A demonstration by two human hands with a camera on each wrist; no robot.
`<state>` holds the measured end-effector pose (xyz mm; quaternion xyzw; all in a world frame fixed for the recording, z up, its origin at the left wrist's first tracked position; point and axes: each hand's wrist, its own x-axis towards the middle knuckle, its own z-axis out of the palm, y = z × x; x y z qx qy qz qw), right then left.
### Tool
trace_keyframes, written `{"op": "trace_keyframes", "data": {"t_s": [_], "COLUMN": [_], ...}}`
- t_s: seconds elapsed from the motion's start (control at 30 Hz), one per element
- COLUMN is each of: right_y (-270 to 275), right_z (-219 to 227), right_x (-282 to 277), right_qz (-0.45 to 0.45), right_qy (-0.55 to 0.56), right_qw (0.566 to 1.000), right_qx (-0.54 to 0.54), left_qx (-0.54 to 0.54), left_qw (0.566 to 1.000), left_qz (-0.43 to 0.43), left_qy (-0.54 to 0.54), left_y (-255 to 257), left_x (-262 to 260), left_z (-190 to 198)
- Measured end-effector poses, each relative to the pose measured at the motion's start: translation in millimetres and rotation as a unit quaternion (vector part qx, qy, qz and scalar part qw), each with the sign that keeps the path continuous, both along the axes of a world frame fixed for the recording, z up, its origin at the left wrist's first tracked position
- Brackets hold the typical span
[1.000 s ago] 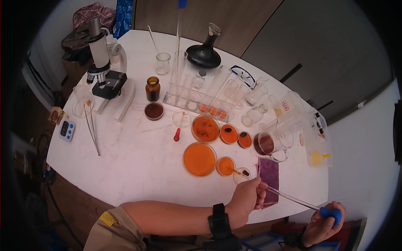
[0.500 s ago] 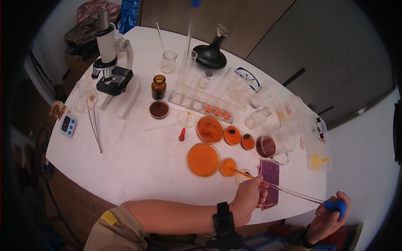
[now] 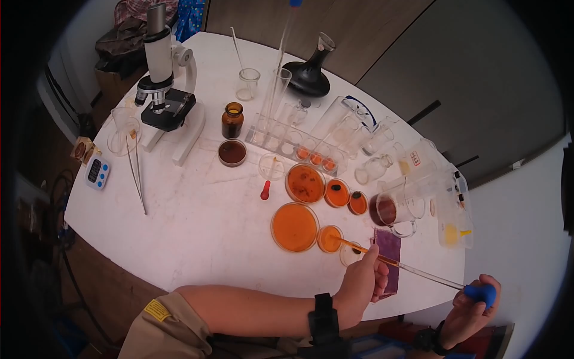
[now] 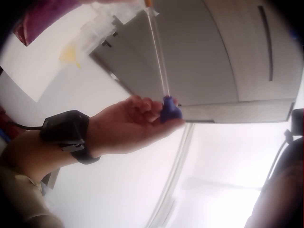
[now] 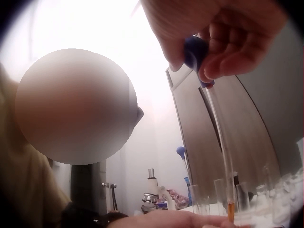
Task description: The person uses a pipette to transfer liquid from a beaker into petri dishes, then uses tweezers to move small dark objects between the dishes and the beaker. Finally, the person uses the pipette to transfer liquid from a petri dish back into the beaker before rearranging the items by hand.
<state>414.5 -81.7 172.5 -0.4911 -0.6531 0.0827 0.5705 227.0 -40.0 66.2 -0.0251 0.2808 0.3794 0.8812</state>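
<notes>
In the head view my left hand (image 3: 359, 284) pinches the middle of a long glass pipette (image 3: 430, 277), whose tip is in the small dish of orange liquid (image 3: 327, 244). Orange liquid fills the tube's lower part, past my left fingers. My right hand (image 3: 465, 322) grips the blue rubber bulb (image 3: 481, 294) at the other end, with finger and thumb around it. The right wrist view shows this grip on the bulb (image 5: 194, 52) from close by. Under the pipette, partly hidden, is a small clear dish (image 3: 347, 258) with a dark piece in it.
A large orange dish (image 3: 295, 227) is left of the small one; more filled dishes stand behind. A purple cloth (image 3: 390, 248) lies beside my left hand. Farther back are a tube rack (image 3: 287, 149), a glass jug (image 3: 402, 200), a brown bottle (image 3: 232, 122) and a microscope (image 3: 158, 60).
Orange liquid reaches farther up the pipette, beyond my left hand. Both hands keep their holds, and my right fingers lie less curled around the bulb. The head view has shifted slightly.
</notes>
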Motion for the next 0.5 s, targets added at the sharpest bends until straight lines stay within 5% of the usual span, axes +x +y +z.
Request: {"op": "trace_keyframes", "data": {"t_s": [0.1,0.17,0.2,0.3,0.33,0.43,0.5], "right_y": [1.3,-1.0,-2.4,-3.0,-3.4,-6.9,-9.8], "right_z": [0.1,0.1,0.2,1.0,0.8,0.0,0.3], "right_x": [2.6,3.2,3.0,0.1,2.0,7.4,6.4], "right_qz": [0.011,0.009,0.009,-0.004,-0.005,0.012,-0.002], "right_qy": [0.002,0.001,-0.002,0.001,0.001,-0.004,-0.007], "right_qw": [1.000,1.000,1.000,1.000,1.000,1.000,1.000], "right_qx": [0.012,0.008,0.003,0.011,0.011,0.004,-0.004], "left_qx": [0.016,0.182,0.183,0.475,0.475,0.655,0.660], "left_qw": [0.999,0.983,0.983,0.851,0.851,0.617,0.595], "left_qz": [-0.025,-0.026,-0.028,0.141,0.141,0.217,0.198], "left_qy": [-0.024,0.020,0.020,0.174,0.173,0.378,0.414], "left_y": [-11.5,-20.1,-22.8,-24.9,-20.2,-6.9,-7.3], "left_x": [-4.9,-6.3,-3.6,-2.6,-7.9,-12.4,-11.3], "left_z": [12.5,16.8,17.2,19.1,22.1,22.9,21.0]}}
